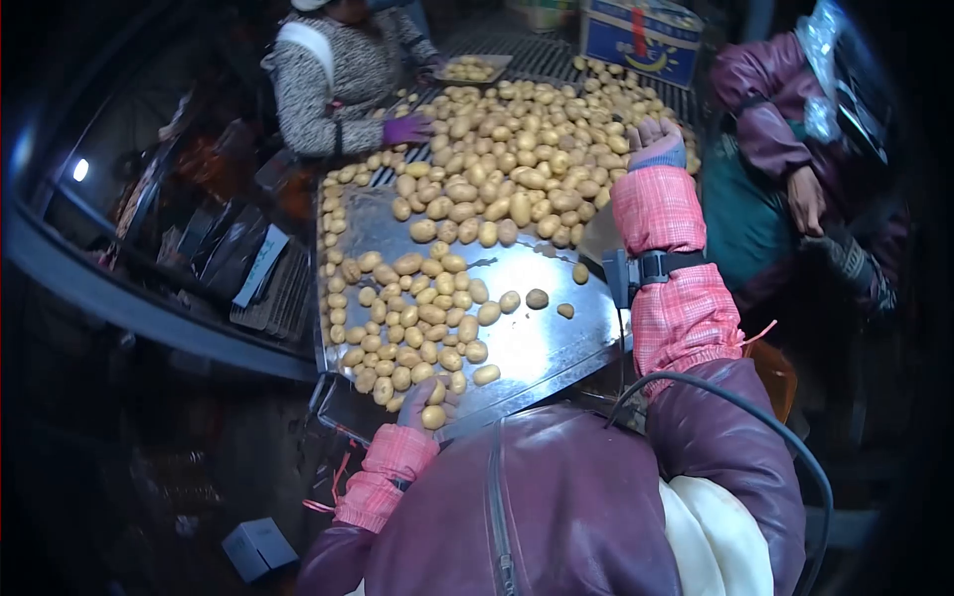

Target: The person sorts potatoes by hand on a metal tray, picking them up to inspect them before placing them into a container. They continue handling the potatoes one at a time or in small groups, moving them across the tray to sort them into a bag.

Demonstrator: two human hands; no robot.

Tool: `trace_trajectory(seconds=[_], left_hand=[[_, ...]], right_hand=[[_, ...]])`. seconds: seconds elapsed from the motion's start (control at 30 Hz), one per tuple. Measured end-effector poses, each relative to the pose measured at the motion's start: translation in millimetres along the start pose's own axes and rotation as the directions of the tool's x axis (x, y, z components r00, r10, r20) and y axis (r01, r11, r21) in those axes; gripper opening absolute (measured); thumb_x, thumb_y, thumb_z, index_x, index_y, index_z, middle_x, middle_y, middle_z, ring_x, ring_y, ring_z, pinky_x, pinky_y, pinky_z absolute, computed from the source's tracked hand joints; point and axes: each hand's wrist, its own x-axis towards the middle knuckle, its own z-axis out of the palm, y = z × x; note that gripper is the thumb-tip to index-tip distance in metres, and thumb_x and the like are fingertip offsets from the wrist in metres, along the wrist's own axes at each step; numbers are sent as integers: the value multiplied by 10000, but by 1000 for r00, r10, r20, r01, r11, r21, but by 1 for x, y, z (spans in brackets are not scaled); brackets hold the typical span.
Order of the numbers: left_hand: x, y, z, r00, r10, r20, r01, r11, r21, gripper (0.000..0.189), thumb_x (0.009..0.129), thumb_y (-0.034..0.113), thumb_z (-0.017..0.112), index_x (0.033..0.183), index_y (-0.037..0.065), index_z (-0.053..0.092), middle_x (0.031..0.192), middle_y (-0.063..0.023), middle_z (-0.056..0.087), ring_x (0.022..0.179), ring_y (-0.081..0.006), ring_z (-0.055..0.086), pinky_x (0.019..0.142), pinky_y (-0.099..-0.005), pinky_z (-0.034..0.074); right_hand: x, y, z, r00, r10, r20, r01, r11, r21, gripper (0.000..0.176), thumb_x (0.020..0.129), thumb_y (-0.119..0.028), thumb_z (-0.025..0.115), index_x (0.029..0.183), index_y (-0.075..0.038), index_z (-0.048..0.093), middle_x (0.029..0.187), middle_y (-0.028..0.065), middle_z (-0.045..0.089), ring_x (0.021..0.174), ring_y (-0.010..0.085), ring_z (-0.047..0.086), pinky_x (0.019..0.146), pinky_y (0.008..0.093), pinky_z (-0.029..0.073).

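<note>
As right hand [654, 140] reaches, left hand [421, 400] curls.

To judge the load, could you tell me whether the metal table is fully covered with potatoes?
Partly covered: potatoes heap at its far end, while the metal table shows bare steel nearer.

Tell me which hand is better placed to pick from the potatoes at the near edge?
Probably the left hand: it touches the near potatoes at the edge of the table. The right hand is stretched out onto the far pile.
</note>
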Motion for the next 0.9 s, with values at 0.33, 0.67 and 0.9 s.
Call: trace_trajectory(seconds=[0.33, 0.67, 0.9], left_hand=[[-9, 8, 2, 999, 39, 37, -39, 999, 20, 541, 959, 453, 525, 1275, 15, 534, 930, -97, 636, 698, -145, 608, 627, -296, 513], [-27, 25, 19, 984, 119, -130, -114, 992, 45, 537, 941, 440, 526, 1232, -8, 568, 885, -95, 620, 688, -159, 586, 605, -298, 478], [-33, 60, 43, 948, 183, -260, -214, 972, -98, 483, 963, 413, 479, 1184, -5, 575, 811, -91, 604, 651, -189, 571, 612, -303, 473]], right_hand=[[-90, 147, 87, 920, -220, 324, 381, 694, -610, 229, 953, -253, 602, 1106, -85, 632, 909, 75, 669, 734, 147, 621, 655, 300, 513], [-156, 238, -2, 354, 603, 715, 847, 117, -519, 326, 836, -298, 615, 1104, -113, 628, 1006, 129, 618, 917, 336, 616, 778, 466, 498], [-168, 334, 3, 119, 851, 511, 890, 137, -435, 426, 798, -285, 652, 1190, -147, 561, 1103, 149, 592, 996, 368, 593, 809, 487, 483]])
